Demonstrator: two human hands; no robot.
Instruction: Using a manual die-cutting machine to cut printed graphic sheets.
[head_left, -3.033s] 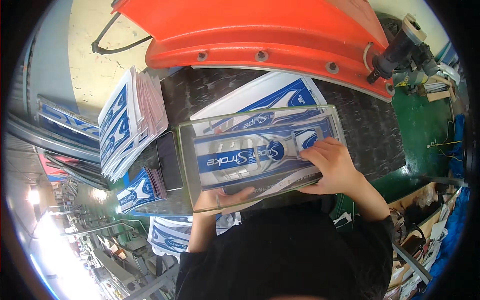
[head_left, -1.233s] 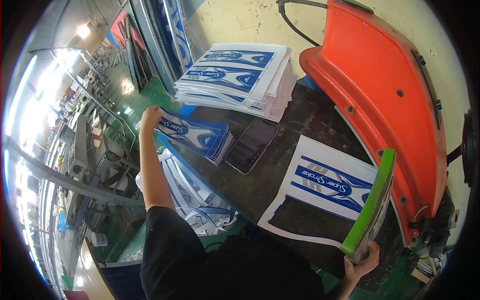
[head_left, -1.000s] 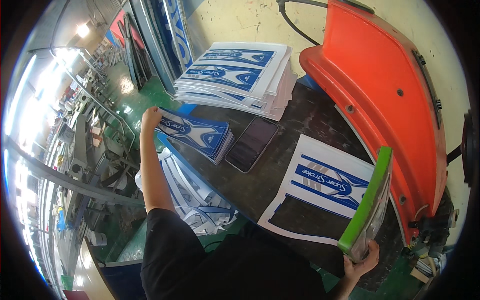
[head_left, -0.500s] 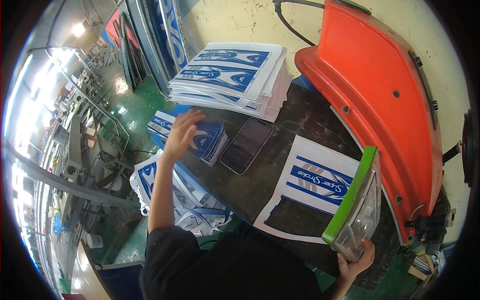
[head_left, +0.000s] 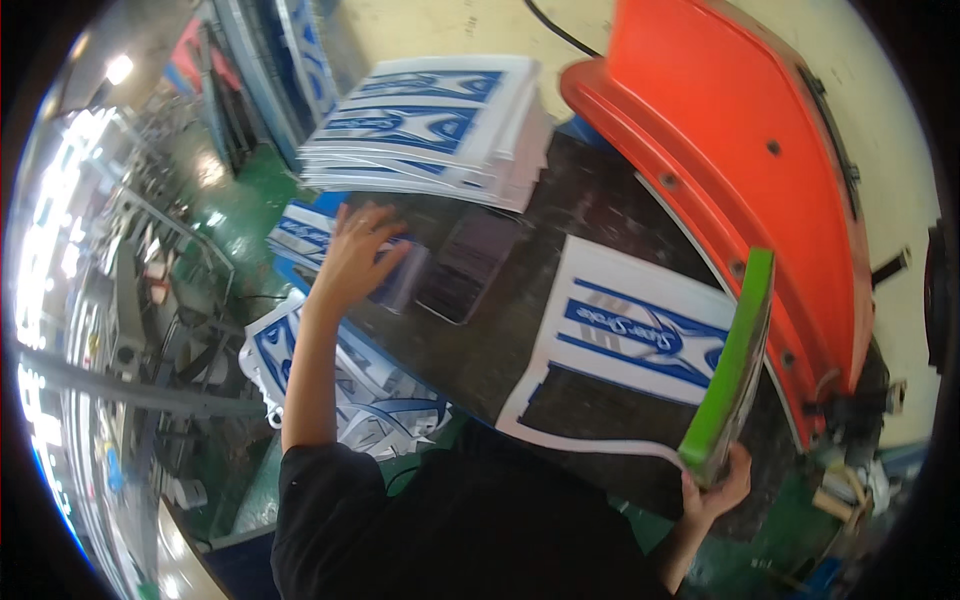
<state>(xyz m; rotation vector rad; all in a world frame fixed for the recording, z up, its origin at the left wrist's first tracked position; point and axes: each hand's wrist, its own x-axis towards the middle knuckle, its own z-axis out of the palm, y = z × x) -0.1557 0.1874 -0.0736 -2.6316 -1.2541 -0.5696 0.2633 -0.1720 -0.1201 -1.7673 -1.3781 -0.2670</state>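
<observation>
My left hand (head_left: 352,256) lies over a pile of cut blue printed pieces (head_left: 408,280) at the table's left edge. Its fingers are spread, with the palm down. Beside it is another pile of blue-and-white cut pieces (head_left: 297,232). At the right, my right hand (head_left: 722,490) grips the near end of a green-edged cutting die (head_left: 730,370), tilted up on its side. To its left, a white sheet with blue print (head_left: 610,335) lies on the dark table (head_left: 425,375). Part of that sheet is cut out, and the table shows through.
A tall stack of printed sheets (head_left: 410,125) stands at the back. A dark phone (head_left: 468,265) lies beside the cut pieces. The large orange press arm (head_left: 715,150) spans the right side. Left of my body, below the table edge, paper scraps (head_left: 375,405) are heaped.
The view has shifted, moving most things up and left in it. My left hand has come down onto the cut pieces. The die in my right hand has turned more edge-on.
</observation>
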